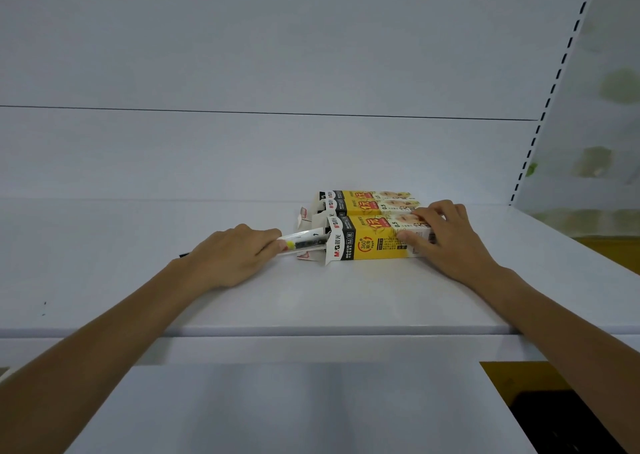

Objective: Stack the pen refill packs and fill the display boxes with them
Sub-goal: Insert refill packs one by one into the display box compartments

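Two display boxes on the white shelf [311,301], both lying on their sides, long axis left-right, one just behind the other. Front display box [377,242] has its open end facing left, flaps splayed. Back display box [367,201] sits just behind it, also with flaps loose at its left end.

One refill pack [304,240] visible: clear sleeve with a yellow bit, lying along the same axis as the front display box, leading end already inside the mouth. Can't tell if more are inside.

Left hand [228,256] is closed round the pack's trailing end, directly left of the opening and in line with it. A dark tip [183,255] pokes out behind the wrist.

Right hand [446,239] clamps the box's far right end, fingers over the top, thumb on the front face.

My read: the push is a straight rightward slide with the right hand as the backstop. The pack has to stay coaxial or it snags a flap.
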The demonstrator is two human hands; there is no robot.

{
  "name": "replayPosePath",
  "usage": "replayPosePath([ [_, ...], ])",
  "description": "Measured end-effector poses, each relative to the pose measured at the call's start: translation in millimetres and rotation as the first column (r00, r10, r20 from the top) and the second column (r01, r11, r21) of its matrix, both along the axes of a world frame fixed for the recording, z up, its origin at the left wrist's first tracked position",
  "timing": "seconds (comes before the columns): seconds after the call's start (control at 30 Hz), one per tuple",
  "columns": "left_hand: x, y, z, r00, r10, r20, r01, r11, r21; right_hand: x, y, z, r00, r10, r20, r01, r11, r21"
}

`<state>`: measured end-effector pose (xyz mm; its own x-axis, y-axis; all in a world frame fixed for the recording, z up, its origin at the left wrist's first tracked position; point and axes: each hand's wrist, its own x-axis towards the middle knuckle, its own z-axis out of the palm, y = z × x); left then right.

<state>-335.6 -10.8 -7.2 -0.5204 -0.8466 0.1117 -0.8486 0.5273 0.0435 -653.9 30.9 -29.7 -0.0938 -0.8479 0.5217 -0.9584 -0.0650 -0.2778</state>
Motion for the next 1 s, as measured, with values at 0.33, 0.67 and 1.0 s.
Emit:
replayPosePath([
  [0.33,-13.4,1.8,0.5,0.996,-0.044,-0.076,0.051,0.994,0.093,0.6,1.3,0.4,0.997,0.072,0.041,-0.072,0.997,0.009],
  [0.67,-57.9,0.3,11.1,0.985,-0.101,-0.136,0.116,0.987,0.107,1.4,1.2,-0.5,0.995,0.068,0.077,-0.064,0.997,-0.048],
  [1.0,0.3,-14.4,1.6,0.982,0.096,-0.160,-0.120,0.982,-0.148,-0.6,-0.4,-1.7,0.994,-0.104,0.024,0.106,0.990,-0.090],
])
